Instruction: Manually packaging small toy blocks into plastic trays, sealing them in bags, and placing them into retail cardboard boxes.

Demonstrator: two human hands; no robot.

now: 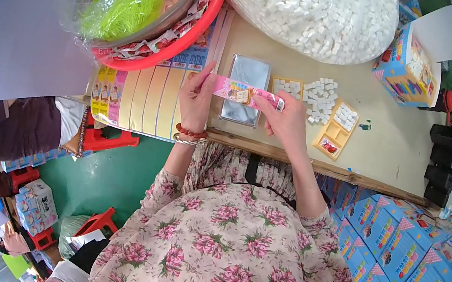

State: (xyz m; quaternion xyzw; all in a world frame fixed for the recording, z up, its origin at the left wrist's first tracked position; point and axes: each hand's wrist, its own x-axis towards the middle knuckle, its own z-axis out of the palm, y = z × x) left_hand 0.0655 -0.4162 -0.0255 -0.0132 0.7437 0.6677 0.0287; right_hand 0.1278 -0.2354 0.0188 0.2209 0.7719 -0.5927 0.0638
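Observation:
A pink printed paper strip (233,89) is stretched level between my two hands. My left hand (196,99) pinches its left end between thumb and fingers, and my right hand (290,121) grips the right end with the thumb on top. Under the strip lies a stack of clear plastic film (249,72) on the table. Just beyond my right hand is a yellow tray (274,84) with white cubes in it, partly hidden by the hand. Another yellow tray (329,122), to the right, has compartments holding white cubes and a small red packet (330,145).
Loose white cubes (322,97) lie between the trays. A big clear bag of white cubes (318,19) covers the table's back. At left, a red basin (215,11) stands over printed card sheets (152,99). A printed box (409,67) is back right; blue boxes (399,248) are stacked below.

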